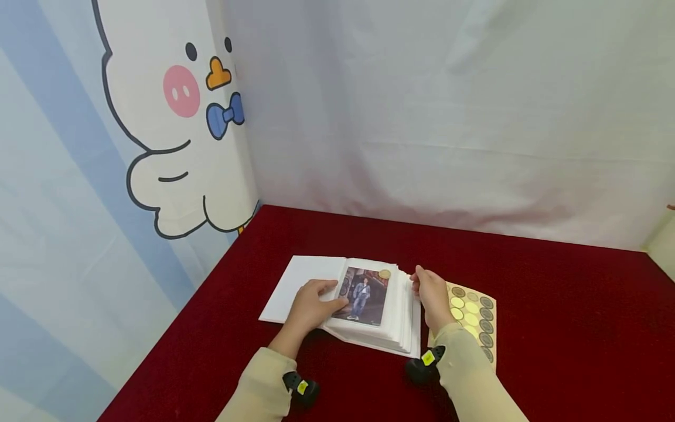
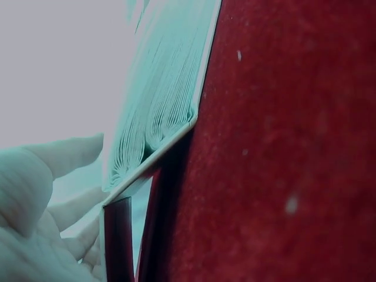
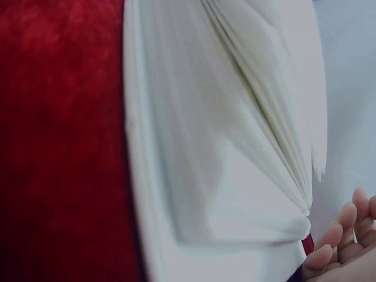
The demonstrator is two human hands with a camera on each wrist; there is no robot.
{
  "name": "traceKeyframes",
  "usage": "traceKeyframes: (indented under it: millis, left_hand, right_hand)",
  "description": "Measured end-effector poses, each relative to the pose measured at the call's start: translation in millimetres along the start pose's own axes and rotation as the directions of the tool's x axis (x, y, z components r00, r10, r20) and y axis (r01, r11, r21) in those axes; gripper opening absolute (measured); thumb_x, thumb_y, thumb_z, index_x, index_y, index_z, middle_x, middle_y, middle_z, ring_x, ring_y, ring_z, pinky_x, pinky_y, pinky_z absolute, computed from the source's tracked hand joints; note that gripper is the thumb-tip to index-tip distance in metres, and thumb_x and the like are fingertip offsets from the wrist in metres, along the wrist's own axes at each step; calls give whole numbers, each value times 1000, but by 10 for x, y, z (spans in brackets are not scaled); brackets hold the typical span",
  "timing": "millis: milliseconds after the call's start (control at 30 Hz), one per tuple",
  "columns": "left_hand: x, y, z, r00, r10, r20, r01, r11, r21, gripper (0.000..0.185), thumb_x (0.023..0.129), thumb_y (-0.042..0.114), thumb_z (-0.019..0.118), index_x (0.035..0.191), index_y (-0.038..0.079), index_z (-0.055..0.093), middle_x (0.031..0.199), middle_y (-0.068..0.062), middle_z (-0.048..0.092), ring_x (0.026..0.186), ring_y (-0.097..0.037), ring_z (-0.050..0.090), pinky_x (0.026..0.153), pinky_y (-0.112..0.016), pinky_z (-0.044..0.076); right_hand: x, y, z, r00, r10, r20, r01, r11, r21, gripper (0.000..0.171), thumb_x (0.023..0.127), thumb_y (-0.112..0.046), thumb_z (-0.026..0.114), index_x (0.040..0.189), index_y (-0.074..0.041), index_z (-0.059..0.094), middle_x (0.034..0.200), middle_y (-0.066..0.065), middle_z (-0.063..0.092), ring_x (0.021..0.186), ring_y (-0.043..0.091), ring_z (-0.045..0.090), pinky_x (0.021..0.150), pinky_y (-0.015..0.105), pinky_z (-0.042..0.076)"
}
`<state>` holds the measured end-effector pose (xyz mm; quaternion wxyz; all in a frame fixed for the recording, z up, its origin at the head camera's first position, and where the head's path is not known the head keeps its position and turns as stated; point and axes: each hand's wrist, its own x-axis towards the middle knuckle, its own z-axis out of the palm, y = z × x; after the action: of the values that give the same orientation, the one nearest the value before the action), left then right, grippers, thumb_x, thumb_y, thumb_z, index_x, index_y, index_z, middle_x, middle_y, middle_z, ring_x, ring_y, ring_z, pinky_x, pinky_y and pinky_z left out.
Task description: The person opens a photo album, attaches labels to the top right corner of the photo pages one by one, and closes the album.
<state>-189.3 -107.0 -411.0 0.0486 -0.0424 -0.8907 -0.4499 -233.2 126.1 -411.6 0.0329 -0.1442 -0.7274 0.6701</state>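
Backdrop: pale curtain (image 1: 422,117) behind, blue-striped cloth at left with a printed cartoon bird (image 1: 158,123).
Tabletop: dark red, velvety cloth (image 1: 569,328).
Album: white photo album (image 1: 316,272), lying open on the red cloth, bare white inside cover at left, thick page stack at right.
Photo: one portrait print (image 1: 362,293) on the upper page, standing figure in blue clothes.
Gold round: one gold round sticker (image 1: 384,274) at the print's upper right corner.
Sticker sheet: beige sheet (image 1: 478,313) right of the album, partly covered by the right arm; carries dark-patterned rounds (image 1: 487,327) and bright yellow ones. Can't tell if the bright ones are stickers or bare spots.
Left hand: left hand (image 1: 311,306) over the album near the spine, fingers spread and relaxed, thumb laid on the print's lower left, gripping nothing visible.
Right hand: right hand (image 1: 431,293) just beside the page edges, between album and sheet, fingers bent. Can't tell whether they pinch anything; contact with the pages also unclear.
Page edges: fanned in the right wrist view, a rounded page corner (image 3: 302,227) near those fingertips.
Progress, my read: print in place, one gold round on it. Sheet looks well stocked, album not yet closed. Other pages hidden, so the remaining count is unknown.
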Motion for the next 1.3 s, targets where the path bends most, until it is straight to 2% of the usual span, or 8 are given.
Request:
traceKeyframes:
  millis: [167, 400, 533, 700, 833, 1067, 1300]
  left_hand:
    - [-28, 35, 14, 998, 55, 32, -54, 998, -25, 47, 76, 24, 77, 116, 2, 63, 116, -16, 58, 104, -32, 54, 87, -44, 45]
    - [-49, 88, 26, 996, 65, 63, -63, 998, -31, 48, 76, 25, 77, 118, 7, 64, 117, -14, 56, 104, -31, 54, 86, -44, 46]
    - [-55, 104, 16, 993, 85, 83, -84, 996, -13, 58, 70, 28, 82, 120, 6, 62, 119, -15, 55, 106, -32, 52, 88, -46, 45]
    - [-80, 146, 15, 975, 161, 153, -176, 981, 85, 70, 63, 32, 86, 122, 5, 61, 123, -18, 50, 112, -35, 45, 92, -48, 41]
    - [-95, 165, 38, 958, 211, 193, -238, 962, 130, 72, 60, 35, 87, 121, 5, 62, 123, -15, 49, 113, -33, 43, 93, -45, 41]
    - [-115, 185, 59, 948, 260, 181, -288, 945, 152, 54, 67, 34, 83, 111, 6, 68, 115, -10, 57, 108, -30, 48, 91, -43, 42]
    - [-168, 245, 63, 901, 372, 223, -411, 898, 160, 22, 82, 24, 72, 100, 12, 72, 103, -1, 65, 101, -21, 56, 89, -37, 45]
  right_hand:
    - [-20, -4, -50, 1000, -5, 5, 5, 1000, 21, 33, 100, -27, 40, 87, 0, 53, 66, -1, 46, 62, 11, 42, 56, 22, 37]
    - [-37, -51, -97, 1000, -24, -9, 24, 999, 33, 33, 100, -26, 40, 85, 0, 53, 63, -2, 45, 60, 10, 42, 56, 23, 37]
    - [-60, -82, -118, 999, -27, -21, 28, 999, 39, 32, 99, -26, 41, 83, -2, 53, 64, -1, 46, 61, 12, 43, 57, 24, 37]
    - [-77, -97, -130, 999, -26, -23, 27, 999, 45, 31, 100, -26, 41, 83, -2, 53, 64, -1, 45, 60, 11, 42, 56, 24, 37]
    - [-75, -88, -133, 1000, -12, -21, 13, 999, 45, 31, 100, -26, 41, 82, -3, 52, 63, -2, 45, 60, 10, 42, 56, 23, 36]
    - [-38, -26, -129, 1000, 12, -26, -11, 999, 38, 31, 100, -25, 40, 81, -4, 51, 63, -2, 44, 59, 11, 41, 56, 24, 35]
    - [-14, 12, -136, 1000, -9, -11, 9, 1000, 30, 33, 99, -26, 40, 92, 2, 56, 62, -2, 48, 59, 11, 43, 55, 23, 37]
